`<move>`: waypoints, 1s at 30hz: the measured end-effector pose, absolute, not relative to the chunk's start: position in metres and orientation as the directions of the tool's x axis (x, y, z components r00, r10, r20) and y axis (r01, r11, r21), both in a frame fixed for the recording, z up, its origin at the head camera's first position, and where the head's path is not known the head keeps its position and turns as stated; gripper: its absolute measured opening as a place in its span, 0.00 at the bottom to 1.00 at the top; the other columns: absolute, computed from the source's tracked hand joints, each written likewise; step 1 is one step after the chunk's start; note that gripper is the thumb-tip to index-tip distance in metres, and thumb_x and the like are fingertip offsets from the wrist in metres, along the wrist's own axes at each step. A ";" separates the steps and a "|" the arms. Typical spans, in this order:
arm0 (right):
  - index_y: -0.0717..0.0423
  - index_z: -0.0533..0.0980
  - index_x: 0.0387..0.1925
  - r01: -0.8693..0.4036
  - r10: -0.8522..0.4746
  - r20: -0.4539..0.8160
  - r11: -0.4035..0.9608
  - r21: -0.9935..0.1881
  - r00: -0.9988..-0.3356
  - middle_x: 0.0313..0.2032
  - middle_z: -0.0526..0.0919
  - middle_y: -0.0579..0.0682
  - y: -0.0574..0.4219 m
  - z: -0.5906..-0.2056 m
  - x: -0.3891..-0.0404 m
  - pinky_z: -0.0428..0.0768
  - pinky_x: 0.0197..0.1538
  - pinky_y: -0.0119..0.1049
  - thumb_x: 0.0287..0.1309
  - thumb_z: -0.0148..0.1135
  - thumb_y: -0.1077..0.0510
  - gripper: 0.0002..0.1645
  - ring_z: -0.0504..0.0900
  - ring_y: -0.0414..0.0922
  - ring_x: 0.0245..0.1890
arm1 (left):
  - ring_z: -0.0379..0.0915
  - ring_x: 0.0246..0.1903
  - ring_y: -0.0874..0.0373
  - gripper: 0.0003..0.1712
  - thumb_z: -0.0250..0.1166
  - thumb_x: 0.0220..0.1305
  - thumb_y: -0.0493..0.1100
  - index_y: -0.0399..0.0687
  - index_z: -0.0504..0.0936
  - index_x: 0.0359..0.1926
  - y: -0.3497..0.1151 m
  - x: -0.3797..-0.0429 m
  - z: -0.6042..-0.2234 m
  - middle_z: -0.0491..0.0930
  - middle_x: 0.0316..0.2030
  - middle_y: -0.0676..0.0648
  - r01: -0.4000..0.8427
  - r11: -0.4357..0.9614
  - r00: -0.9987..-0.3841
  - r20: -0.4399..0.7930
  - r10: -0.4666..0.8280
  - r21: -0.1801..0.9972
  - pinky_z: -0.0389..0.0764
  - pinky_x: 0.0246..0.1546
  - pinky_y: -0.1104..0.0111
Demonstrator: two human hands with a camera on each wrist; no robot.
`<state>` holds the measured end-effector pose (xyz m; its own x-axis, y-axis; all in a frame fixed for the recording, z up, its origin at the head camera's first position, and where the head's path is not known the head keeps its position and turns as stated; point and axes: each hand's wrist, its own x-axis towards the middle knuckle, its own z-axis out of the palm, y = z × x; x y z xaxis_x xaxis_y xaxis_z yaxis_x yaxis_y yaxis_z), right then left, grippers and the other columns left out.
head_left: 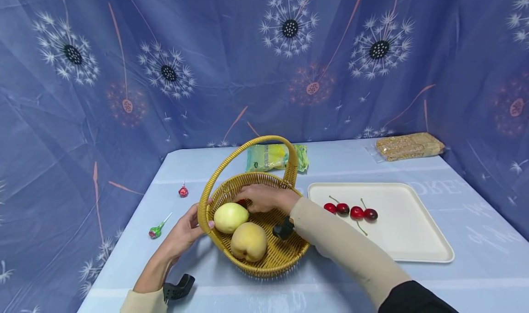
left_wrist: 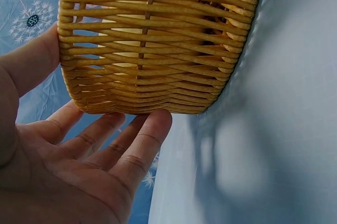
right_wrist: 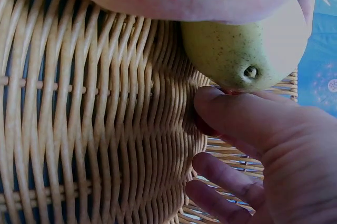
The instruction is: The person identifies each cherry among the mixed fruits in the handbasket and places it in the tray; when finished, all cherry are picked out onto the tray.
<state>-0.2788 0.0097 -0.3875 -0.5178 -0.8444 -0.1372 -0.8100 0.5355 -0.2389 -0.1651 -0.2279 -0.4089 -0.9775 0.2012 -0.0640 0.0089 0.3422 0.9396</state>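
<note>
A brown wicker basket (head_left: 272, 271) with a tall arched handle stands on the table, holding a yellow-green pear-like fruit (head_left: 230, 217) and a larger peach (head_left: 249, 242). My left hand (head_left: 186, 232) grips the basket's left side beside the handle's base; in the left wrist view its thumb and fingertips (left_wrist: 158, 121) touch the weave. Deep inside the basket, my right hand (head_left: 262, 197) pinches a dark red cherry (right_wrist: 205, 126) close to the wall, beneath the green fruit (right_wrist: 237, 58). The thumb covers most of this cherry.
Right of the basket, a white tray (head_left: 413, 230) bears several cherries (head_left: 357, 213). Behind stand a green-yellow packet (head_left: 268, 157) and a bag of grain-like food (head_left: 409, 146). Red (head_left: 183, 192) and green (head_left: 155, 232) lollipops lie left. A patterned curtain (head_left: 231, 65) borders the table.
</note>
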 end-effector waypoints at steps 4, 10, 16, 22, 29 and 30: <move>0.38 0.69 0.63 -0.801 -0.834 -0.150 0.552 -0.233 -0.531 0.58 0.75 0.44 0.010 -0.386 -0.279 0.70 0.62 0.40 0.59 0.61 0.57 0.30 0.73 0.43 0.58 | 0.61 0.66 0.42 0.39 0.64 0.61 0.44 0.50 0.56 0.70 -0.228 -0.166 -0.408 0.61 0.68 0.39 0.010 0.335 -0.977 -0.063 0.205 0.942 0.69 0.58 0.62; 0.40 0.71 0.60 -0.803 -0.830 -0.151 0.558 -0.210 -0.537 0.54 0.78 0.44 0.010 -0.388 -0.280 0.68 0.63 0.40 0.58 0.63 0.56 0.27 0.75 0.42 0.56 | 0.61 0.66 0.42 0.40 0.64 0.61 0.44 0.50 0.57 0.70 -0.229 -0.166 -0.408 0.62 0.68 0.40 0.011 0.337 -0.977 -0.062 0.203 0.941 0.70 0.54 0.70; 0.43 0.76 0.53 -0.810 -0.841 -0.107 0.540 -0.228 -0.530 0.47 0.81 0.43 0.012 -0.389 -0.281 0.73 0.53 0.36 0.57 0.64 0.56 0.21 0.77 0.40 0.46 | 0.62 0.65 0.41 0.40 0.64 0.61 0.44 0.50 0.57 0.70 -0.228 -0.165 -0.408 0.62 0.68 0.40 0.015 0.337 -0.977 -0.058 0.204 0.941 0.70 0.56 0.64; 0.44 0.77 0.51 -0.794 -0.831 -0.073 0.549 -0.260 -0.551 0.43 0.82 0.43 0.023 -0.382 -0.280 0.73 0.48 0.36 0.56 0.65 0.53 0.19 0.75 0.39 0.41 | 0.60 0.67 0.42 0.39 0.64 0.61 0.43 0.49 0.57 0.70 -0.228 -0.165 -0.407 0.60 0.69 0.39 0.021 0.308 -0.975 -0.048 0.215 0.951 0.70 0.51 0.78; 0.46 0.75 0.53 -0.764 -0.813 -0.004 0.549 -0.337 -0.582 0.46 0.80 0.43 0.043 -0.358 -0.272 0.72 0.55 0.39 0.58 0.63 0.51 0.20 0.75 0.40 0.47 | 0.60 0.65 0.38 0.38 0.63 0.61 0.41 0.45 0.57 0.70 -0.227 -0.163 -0.408 0.61 0.68 0.35 0.053 0.295 -0.974 -0.015 0.225 0.954 0.71 0.50 0.77; 0.46 0.75 0.53 -0.767 -0.813 0.013 0.544 -0.341 -0.582 0.46 0.80 0.42 0.046 -0.355 -0.271 0.72 0.54 0.38 0.59 0.63 0.51 0.20 0.75 0.40 0.47 | 0.60 0.65 0.39 0.39 0.63 0.61 0.41 0.45 0.57 0.70 -0.227 -0.163 -0.407 0.61 0.68 0.35 0.054 0.295 -0.974 -0.015 0.225 0.954 0.71 0.50 0.77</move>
<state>-0.2705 0.0462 -0.3549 -0.5824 -0.8128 0.0134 -0.7669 0.5439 -0.3407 -0.1633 -0.2266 -0.4074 -0.9742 0.2252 -0.0147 0.0538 0.2948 0.9540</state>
